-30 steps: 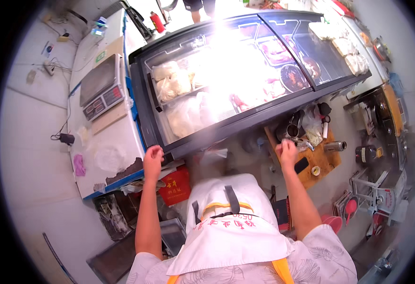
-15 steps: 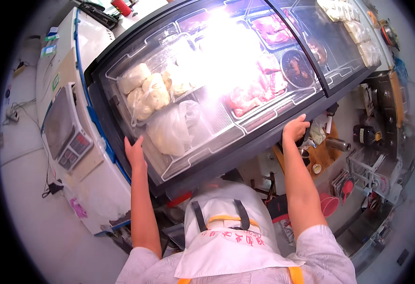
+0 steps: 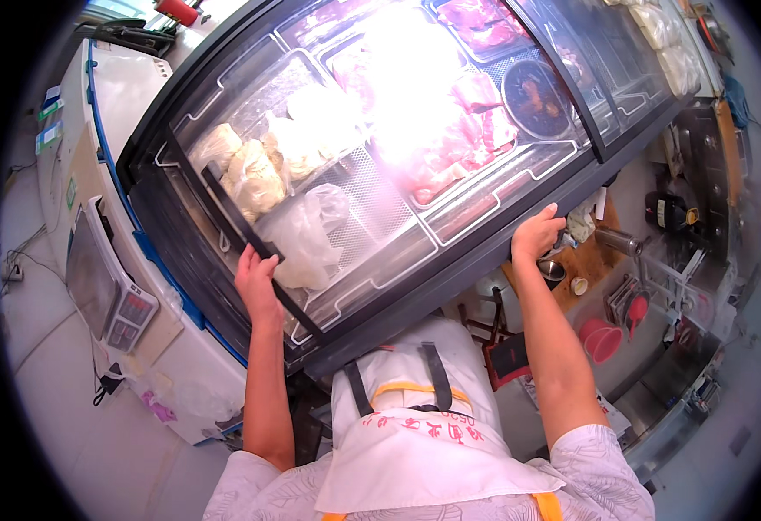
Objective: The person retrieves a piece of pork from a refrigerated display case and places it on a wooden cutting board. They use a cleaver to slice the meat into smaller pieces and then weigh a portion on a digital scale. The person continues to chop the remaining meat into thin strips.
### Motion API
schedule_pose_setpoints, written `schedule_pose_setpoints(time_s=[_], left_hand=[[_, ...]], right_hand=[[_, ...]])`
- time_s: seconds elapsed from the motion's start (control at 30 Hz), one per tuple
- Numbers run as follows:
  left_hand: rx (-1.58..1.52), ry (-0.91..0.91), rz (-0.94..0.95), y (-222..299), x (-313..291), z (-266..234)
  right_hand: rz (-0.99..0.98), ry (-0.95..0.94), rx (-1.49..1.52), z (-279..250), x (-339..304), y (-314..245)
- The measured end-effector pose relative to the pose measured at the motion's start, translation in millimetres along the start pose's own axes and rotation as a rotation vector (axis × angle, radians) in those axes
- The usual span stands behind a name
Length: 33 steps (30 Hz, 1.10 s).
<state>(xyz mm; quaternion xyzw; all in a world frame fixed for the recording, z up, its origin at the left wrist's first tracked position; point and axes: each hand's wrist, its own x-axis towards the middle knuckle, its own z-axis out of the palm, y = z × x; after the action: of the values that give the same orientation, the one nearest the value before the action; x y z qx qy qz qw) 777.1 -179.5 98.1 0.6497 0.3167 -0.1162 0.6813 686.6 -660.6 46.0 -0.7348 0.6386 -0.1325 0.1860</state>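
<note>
A chest display case with a dark rim (image 3: pixel 485 230) tilts across the view, covered by a sliding glass lid (image 3: pixel 372 260) with black frame bars. My left hand (image 3: pixel 261 282) has its fingers curled over the lower end of the black handle (image 3: pixel 240 211) on the lid's left edge. Farther right, my right hand (image 3: pixel 535 236) grips the near rim of the case, fingers partly hidden. Through the glass show bagged pale dough-like lumps (image 3: pixel 254 178), a white plastic bag (image 3: pixel 307 239), trays of raw pink meat (image 3: pixel 476 130) and a round dark bowl (image 3: pixel 537 100). Glare hides the middle.
Left of the case stands a white chest (image 3: pixel 194 382) with a blue edge, bearing a digital scale (image 3: pixel 107 278). On the right are a wooden table (image 3: pixel 572 282) with a steel flask (image 3: pixel 618 240), a red basket (image 3: pixel 600 339) and a wire rack (image 3: pixel 680 300).
My left hand has moved from the case's left rim onto the lid's handle. The lid's left edge now stands inward, away from the rim. My right hand stays on the near rim.
</note>
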Motion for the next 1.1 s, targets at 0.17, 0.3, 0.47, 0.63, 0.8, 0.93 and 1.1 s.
schedule_pose_setpoints(time_s=[0.17, 0.3, 0.47, 0.63, 0.8, 0.93, 1.1], left_hand=[[0.058, -0.142, -0.012, 12, 1, 83], [0.003, -0.34, -0.018, 11, 13, 147], [0.003, -0.642, 0.075, 11, 32, 223], [0.042, -0.838, -0.082, 43, 25, 283], [-0.239, -0.856, -0.168, -12, 58, 279], [-0.017, -0.609, -0.245, -208, 101, 219], [0.612, -0.347, -0.028, -281, 85, 256]], right_hand=[[0.009, 0.03, 0.035, 5, 8, 14], [-0.037, 0.069, -0.032, 5, 10, 12], [-0.001, 0.034, 0.044, 5, 6, 3], [-0.004, 0.022, -0.008, 0, 3, 4], [-0.006, 0.037, -0.028, 0, 2, 7], [-0.093, 0.047, -0.048, 6, 5, 10], [-0.085, 0.0, -0.007, 8, 5, 6]])
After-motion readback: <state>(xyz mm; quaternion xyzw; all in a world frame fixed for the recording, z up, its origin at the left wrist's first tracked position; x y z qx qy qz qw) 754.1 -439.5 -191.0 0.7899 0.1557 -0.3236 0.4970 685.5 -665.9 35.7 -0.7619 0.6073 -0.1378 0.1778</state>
